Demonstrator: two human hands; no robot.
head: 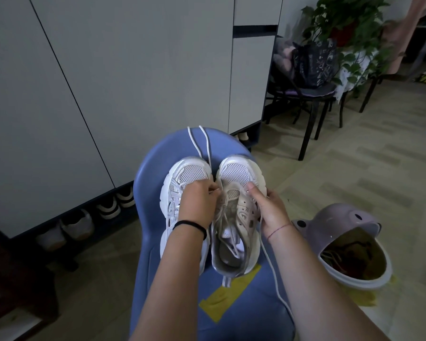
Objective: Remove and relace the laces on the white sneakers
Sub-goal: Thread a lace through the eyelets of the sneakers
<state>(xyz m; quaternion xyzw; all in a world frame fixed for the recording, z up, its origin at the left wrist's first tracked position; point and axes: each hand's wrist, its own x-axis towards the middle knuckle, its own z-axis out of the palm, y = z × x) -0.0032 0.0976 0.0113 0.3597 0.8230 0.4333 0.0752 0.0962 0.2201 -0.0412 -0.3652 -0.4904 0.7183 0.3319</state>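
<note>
On the blue seat (153, 168) we see two white sneakers side by side, toes pointing away. The left sneaker (182, 173) lies under the left hand (199, 200), whose curled fingers pinch a white lace (207, 146) near the gap between the shoes, and the lace runs up over the seat's far edge. The right hand (271, 210) grips the outer side of the right sneaker (236, 173) with its thumb on top, and we can't read the shoes' side marks or the white print on the black bag (312, 62) far right.

The left hand (198, 203) hides the eyelets of the left sneaker (190, 174); the blue seat (149, 183) is cropped below.
</note>
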